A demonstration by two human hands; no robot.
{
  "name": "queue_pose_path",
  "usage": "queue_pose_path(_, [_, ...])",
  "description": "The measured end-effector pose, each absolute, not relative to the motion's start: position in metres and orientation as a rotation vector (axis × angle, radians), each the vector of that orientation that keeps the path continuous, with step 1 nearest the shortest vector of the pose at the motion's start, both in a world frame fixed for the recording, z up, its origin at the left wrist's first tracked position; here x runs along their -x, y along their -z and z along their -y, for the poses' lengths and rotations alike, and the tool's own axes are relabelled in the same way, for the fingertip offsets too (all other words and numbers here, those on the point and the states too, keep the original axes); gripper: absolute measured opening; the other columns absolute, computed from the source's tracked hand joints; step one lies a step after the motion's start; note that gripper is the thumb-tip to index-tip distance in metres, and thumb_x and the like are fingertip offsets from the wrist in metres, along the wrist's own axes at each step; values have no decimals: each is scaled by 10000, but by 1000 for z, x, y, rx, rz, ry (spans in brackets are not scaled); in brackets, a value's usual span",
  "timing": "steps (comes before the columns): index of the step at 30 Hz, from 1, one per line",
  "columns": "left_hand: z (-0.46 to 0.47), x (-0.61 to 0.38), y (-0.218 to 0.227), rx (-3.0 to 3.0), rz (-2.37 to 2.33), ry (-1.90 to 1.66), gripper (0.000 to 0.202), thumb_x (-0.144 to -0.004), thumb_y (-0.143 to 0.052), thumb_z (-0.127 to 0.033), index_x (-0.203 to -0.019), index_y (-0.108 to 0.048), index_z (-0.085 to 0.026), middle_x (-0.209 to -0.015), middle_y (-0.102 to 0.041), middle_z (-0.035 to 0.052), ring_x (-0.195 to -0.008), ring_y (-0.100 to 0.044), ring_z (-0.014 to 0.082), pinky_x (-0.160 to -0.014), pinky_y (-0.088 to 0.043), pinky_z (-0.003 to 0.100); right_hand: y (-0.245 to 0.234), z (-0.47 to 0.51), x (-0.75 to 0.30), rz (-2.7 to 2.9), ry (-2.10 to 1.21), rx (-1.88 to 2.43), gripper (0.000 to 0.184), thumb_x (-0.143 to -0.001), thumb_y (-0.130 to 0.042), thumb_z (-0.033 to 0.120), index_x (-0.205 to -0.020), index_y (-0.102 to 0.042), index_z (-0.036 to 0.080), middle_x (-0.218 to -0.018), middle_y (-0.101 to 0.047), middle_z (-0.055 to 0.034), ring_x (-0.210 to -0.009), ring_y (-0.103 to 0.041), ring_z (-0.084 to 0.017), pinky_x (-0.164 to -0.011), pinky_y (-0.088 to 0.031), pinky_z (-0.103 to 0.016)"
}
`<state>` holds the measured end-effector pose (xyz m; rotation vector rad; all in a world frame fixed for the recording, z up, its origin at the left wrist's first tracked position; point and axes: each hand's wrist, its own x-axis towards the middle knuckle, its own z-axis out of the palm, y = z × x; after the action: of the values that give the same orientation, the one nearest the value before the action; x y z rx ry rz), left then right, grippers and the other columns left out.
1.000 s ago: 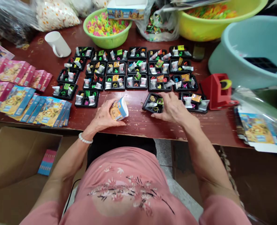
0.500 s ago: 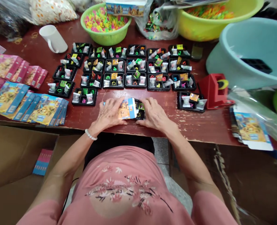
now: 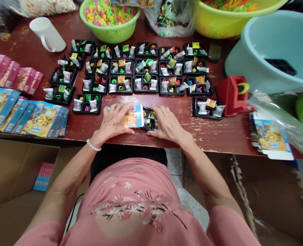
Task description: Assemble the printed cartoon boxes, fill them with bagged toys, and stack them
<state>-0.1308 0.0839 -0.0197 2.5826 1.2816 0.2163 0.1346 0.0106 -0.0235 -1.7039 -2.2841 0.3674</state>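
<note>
Near the table's front edge, my left hand (image 3: pixel 116 119) is closed around a small printed carton (image 3: pixel 134 116), its blue and white end pointing right. My right hand (image 3: pixel 168 123) grips the right side of a black compartment tray (image 3: pixel 149 119). Small wrapped sweets and bright plastic pieces lie in that tray. Its left edge meets the carton's end; I cannot tell how much of it is inside. Beyond my hands, several similar filled trays (image 3: pixel 120 83) stand in rows. One more filled tray (image 3: pixel 207 108) sits to the right, against a red tape dispenser (image 3: pixel 234 97).
Blue cartons (image 3: pixel 42 118) and pink cartons (image 3: pixel 0 70) lie at the left. A white mug (image 3: pixel 47 34), a green basket (image 3: pixel 107 29), a yellow basin (image 3: pixel 218 27) and a pale blue tub (image 3: pixel 256 44) stand behind. Flattened cartons (image 3: pixel 272 136) lie at the right edge.
My view has shifted slightly. The carton in my left hand has moved a little left from my right hand, and more of the black tray shows between them.
</note>
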Motion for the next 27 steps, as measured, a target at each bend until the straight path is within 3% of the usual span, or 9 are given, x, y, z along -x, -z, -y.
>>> queue_pose_path(7, [-86,129,22,-2637,-1156,-195,1234,-659,-944,-670,-1664,-358,-261,-1645,-498,175,-1482,-430,459,-1211,-340,643,33,-27,-131,2306,-441,1516,1096,-665,-976,405,-1570,-408,161,-1480,-555,-220,-1339,-551,-436,-1104,-498,-616])
queue_pose_path(11, [-84,133,22,-2634,-1152,-118,1198,-706,-922,-661,-1679,-330,-290,-1711,-421,162,-1567,-335,482,-1240,-283,716,39,-28,-143,2160,-480,1343,1155,-592,-990,631,-1520,-471,180,-1517,-536,-230,-1398,-513,-454,-1158,-441,-658])
queue_pose_path(13, [-81,136,24,-2649,-1179,-121,1186,-722,-888,-706,-1682,-327,-293,-1739,-374,167,-1592,-293,498,-1245,-240,759,42,-21,-152,1944,-534,1396,970,-665,-922,703,-1410,-567,194,-1432,-597,-205,-1305,-587,-405,-1088,-507,-600])
queue_pose_path(15, [-77,139,27,-2673,-1197,-165,1145,-750,-844,-743,-1678,-342,-300,-1751,-353,164,-1606,-265,506,-1245,-212,781,46,-12,-155,1704,-656,1502,654,-800,-839,659,-1225,-657,197,-1198,-687,-139,-1006,-680,-283,-884,-585,-460])
queue_pose_path(18, [-68,138,34,-2711,-1170,-241,1001,-831,-766,-746,-1658,-392,-324,-1749,-367,139,-1609,-269,496,-1244,-208,774,53,-6,-148,1472,-833,1564,371,-841,-817,517,-982,-694,197,-914,-688,-37,-687,-584,-145,-662,-512,-307])
queue_pose_path(23, [-58,131,40,-2729,-1163,-281,857,-891,-734,-689,-1624,-464,-337,-1757,-357,128,-1611,-256,510,-1224,-258,735,52,-13,-129,1403,-882,1591,155,-794,-796,319,-853,-732,190,-812,-693,-13,-666,-563,-127,-633,-450,-264])
queue_pose_path(27, [-57,128,41,-2720,-1149,-299,843,-898,-764,-609,-1633,-450,-340,-1759,-355,118,-1601,-275,508,-1203,-319,691,47,-15,-118,1438,-885,1629,83,-753,-798,265,-758,-758,192,-777,-716,-16,-684,-589,-132,-647,-445,-258])
